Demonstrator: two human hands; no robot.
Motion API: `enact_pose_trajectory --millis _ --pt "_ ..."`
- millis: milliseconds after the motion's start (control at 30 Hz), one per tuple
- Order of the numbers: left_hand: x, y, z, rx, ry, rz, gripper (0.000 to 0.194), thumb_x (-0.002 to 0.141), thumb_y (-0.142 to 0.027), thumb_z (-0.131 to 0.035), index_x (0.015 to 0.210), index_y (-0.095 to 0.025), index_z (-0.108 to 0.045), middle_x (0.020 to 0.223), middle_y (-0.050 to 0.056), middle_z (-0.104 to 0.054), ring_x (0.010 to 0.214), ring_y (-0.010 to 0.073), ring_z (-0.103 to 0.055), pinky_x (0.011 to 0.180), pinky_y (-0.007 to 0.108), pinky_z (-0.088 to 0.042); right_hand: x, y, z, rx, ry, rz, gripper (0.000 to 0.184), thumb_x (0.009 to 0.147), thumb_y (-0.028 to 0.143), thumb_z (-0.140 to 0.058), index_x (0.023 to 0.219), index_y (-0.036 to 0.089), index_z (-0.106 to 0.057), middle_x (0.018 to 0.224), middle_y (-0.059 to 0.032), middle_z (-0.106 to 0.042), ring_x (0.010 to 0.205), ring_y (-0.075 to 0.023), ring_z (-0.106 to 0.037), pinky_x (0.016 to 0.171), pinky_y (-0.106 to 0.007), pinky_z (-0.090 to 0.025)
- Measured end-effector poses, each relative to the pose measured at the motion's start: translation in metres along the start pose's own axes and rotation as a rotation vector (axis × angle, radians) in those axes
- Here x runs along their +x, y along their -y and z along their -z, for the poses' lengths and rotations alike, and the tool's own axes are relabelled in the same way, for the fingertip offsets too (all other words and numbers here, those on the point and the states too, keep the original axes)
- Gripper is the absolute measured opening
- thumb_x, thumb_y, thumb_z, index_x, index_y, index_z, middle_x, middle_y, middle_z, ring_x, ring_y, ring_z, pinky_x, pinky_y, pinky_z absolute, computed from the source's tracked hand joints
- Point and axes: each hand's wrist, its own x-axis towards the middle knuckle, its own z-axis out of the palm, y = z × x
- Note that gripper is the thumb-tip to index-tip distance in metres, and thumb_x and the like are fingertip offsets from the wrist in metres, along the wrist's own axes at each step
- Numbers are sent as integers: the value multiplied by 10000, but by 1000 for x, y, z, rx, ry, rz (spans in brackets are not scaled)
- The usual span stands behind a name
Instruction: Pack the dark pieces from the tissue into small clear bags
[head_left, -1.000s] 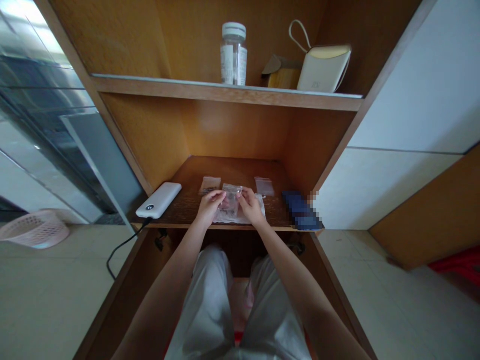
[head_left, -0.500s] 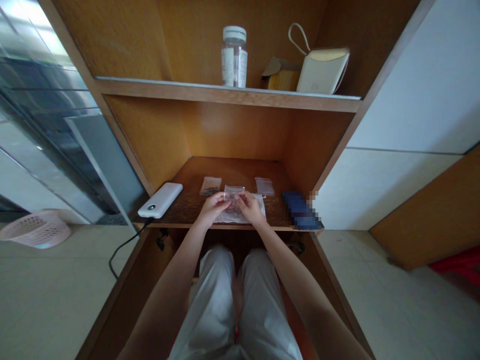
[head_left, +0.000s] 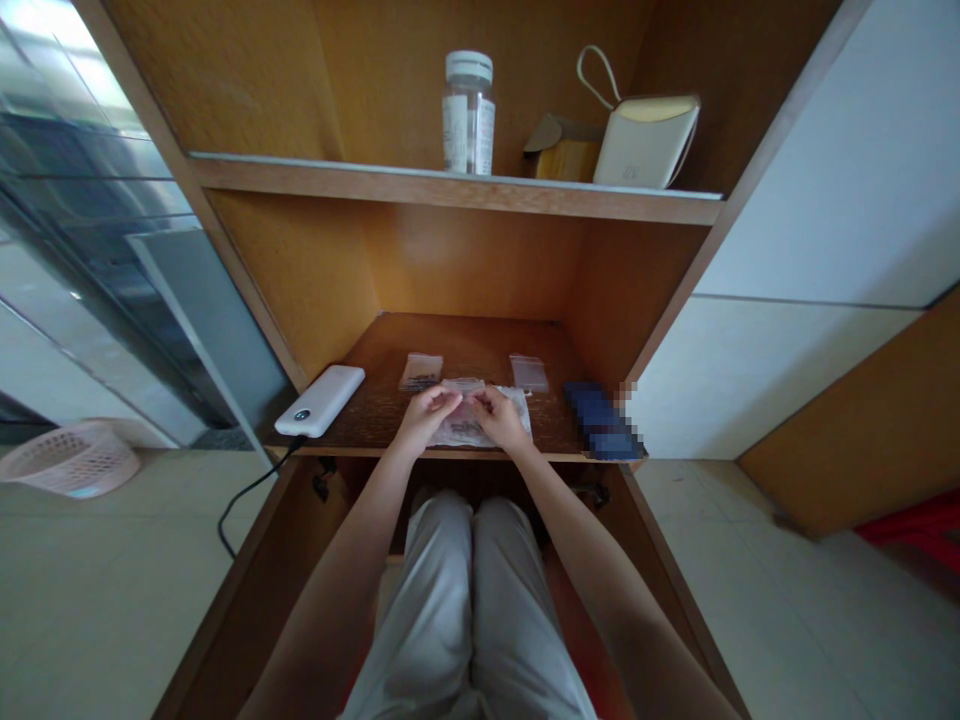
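My left hand point(head_left: 431, 417) and my right hand point(head_left: 499, 419) meet over the dark wooden desk top point(head_left: 382, 385). Between them, a small clear zip bag point(head_left: 465, 386) is pinched by the fingers of both hands, its lower part hidden by them. Under my hands lies a flat translucent sheet or bag point(head_left: 476, 430). Beyond my left hand is a small clear bag with dark contents point(head_left: 421, 372), and beyond my right hand is a small, nearly empty clear bag point(head_left: 529, 373).
A white power bank point(head_left: 319, 400) with a black cable point(head_left: 247, 495) lies left of my hands, and a pixelated blue object point(head_left: 600, 425) lies to the right. The shelf above holds a clear labelled jar point(head_left: 469, 112) and a cream pouch point(head_left: 645, 142).
The clear zip bag has come down and now lies flatter between my hands, which have moved slightly closer to the desk's front edge. My knees have drawn closer together.
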Motion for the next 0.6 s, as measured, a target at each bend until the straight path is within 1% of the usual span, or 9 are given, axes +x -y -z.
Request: enact_pose_trajectory --millis 67,167,267,400,500,600 --pt "0 0 0 0 -14 -17 395 669 -495 -683 846 -145 -641 824 54 -679 771 186 -634 728 299 -485 0 0 0 -1 -3 -20 224 824 395 -473 753 200 -557 668 -7 -581 624 -144 -539 603 -259 -446" --pt "0 0 0 -2 1 -6 381 656 -498 -693 797 -148 -640 761 37 -668 726 178 -626 700 290 -486 0 -2 1 -11 -48 -36 264 836 421 -451 729 197 -541 621 3 -537 579 -136 -501 557 -249 -416" --pt "-1 0 -1 -8 1 5 400 661 -511 -683 821 -148 -634 767 43 -668 705 180 -625 670 288 -492 0 -3 1 -29 -62 -26 261 833 421 -453 731 197 -543 626 0 -540 583 -136 -498 554 -247 -408" --pt "-2 -1 -1 22 -42 -11 432 691 -547 -636 857 -148 -635 773 52 -672 693 185 -633 636 278 -492 0 -3 0 -24 -46 -40 254 828 411 -459 731 198 -558 611 1 -551 563 -133 -501 530 -242 -398" --pt "-1 0 -1 6 -50 -23 409 698 -534 -635 848 -153 -645 759 43 -674 667 180 -641 631 275 -490 0 -3 0 2 -43 -43 261 827 421 -461 724 199 -551 617 1 -553 571 -134 -509 536 -243 -399" --pt "-1 1 -1 -22 -52 -14 374 691 -503 -656 831 -156 -648 732 34 -674 628 171 -641 625 273 -488 0 -3 0 14 -68 -53 270 824 444 -463 715 205 -525 623 6 -533 581 -137 -503 543 -246 -395"
